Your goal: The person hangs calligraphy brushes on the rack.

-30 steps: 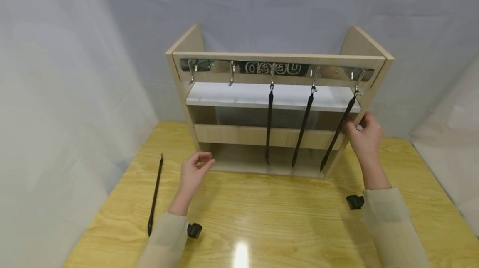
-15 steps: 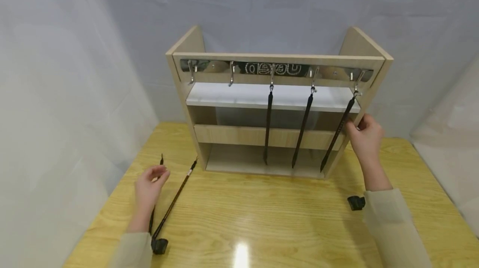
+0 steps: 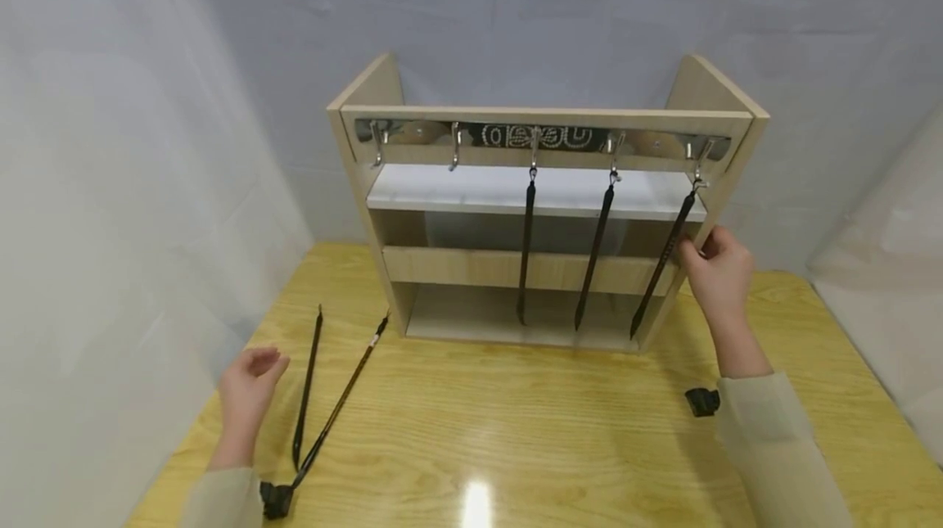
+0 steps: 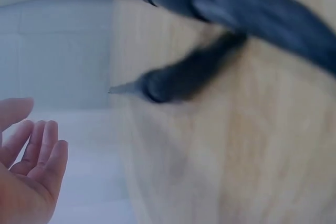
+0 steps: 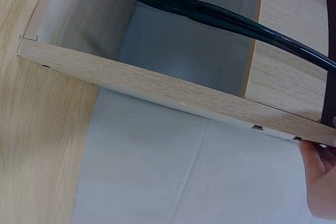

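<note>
In the head view, I see a person's left hand (image 3: 249, 387) at the lower left, over a yellow wood-grain table (image 3: 516, 413). Its fingers bend loosely, thumb and fingertips apart, holding nothing. Just to its right, two brushes lie on the table: a dark brush (image 3: 306, 389), almost vertical in the frame, and a brown brush (image 3: 344, 397) with a pale band near its upper end, slanting up toward the frame's centre. Their lower ends come close together; I cannot tell whether they touch.

Right of centre, the right hand (image 3: 718, 274) pinches the right side edge of a pale wooden shelf unit (image 3: 460, 266), which stands across the upper middle. A shiny hook rail (image 3: 435, 133) runs along its top front. From the three hooks toward the right hang a left hanging brush (image 3: 526, 254), a middle hanging brush (image 3: 594, 258) and a right hanging brush (image 3: 665, 259), the last just beside the right thumb.

My left wrist view has the left hand at the lower left, thumb clear of the fingers, with two blurred dark shapes at top and centre. In my right wrist view, the right hand, partly cut off, meets the shelf's edge at the lower right, while a brush tip points to the upper left
</note>
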`<state>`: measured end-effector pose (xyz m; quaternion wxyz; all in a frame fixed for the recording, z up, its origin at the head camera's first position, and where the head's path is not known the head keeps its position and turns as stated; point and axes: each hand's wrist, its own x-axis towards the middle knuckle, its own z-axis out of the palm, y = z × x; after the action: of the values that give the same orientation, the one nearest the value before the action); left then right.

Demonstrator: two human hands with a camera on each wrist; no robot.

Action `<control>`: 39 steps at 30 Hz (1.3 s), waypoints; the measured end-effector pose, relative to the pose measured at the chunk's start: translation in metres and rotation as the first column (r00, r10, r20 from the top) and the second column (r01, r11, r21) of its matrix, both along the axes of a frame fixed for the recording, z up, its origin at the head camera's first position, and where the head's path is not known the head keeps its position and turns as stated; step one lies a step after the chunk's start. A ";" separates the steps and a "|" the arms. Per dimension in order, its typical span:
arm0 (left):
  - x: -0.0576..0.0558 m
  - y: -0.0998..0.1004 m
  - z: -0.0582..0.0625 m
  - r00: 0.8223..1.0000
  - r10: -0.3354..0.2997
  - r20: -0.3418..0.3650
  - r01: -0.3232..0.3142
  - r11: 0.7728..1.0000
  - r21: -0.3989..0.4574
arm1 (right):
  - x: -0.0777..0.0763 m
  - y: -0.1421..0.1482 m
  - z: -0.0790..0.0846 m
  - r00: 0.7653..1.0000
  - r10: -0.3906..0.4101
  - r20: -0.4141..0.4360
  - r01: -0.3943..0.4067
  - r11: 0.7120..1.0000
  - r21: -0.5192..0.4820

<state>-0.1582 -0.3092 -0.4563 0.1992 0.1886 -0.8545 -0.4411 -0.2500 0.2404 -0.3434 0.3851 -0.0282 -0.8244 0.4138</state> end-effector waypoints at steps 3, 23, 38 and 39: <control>0.002 -0.001 -0.001 0.999 -0.020 0.026 0.020 1.000 -0.020 | 0.001 -0.001 0.000 1.000 0.005 0.009 -0.005 1.000 0.004; -0.006 0.002 -0.013 0.938 -0.194 0.289 0.219 0.974 -0.058 | -0.002 -0.002 0.000 0.998 0.067 -0.008 -0.068 0.997 -0.036; -0.017 0.003 -0.017 0.897 -0.213 0.388 0.291 0.945 -0.152 | -0.002 0.003 -0.004 0.999 0.041 -0.004 -0.041 0.999 -0.019; -0.017 0.003 -0.017 0.894 -0.213 0.394 0.293 0.944 -0.154 | -0.002 0.003 -0.004 0.999 0.039 -0.005 -0.039 0.999 -0.012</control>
<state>-0.1750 -0.3064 -0.4736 -0.0069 0.1334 -0.9354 -0.3273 -0.2523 0.2439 -0.3472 0.3788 -0.0135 -0.8214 0.4262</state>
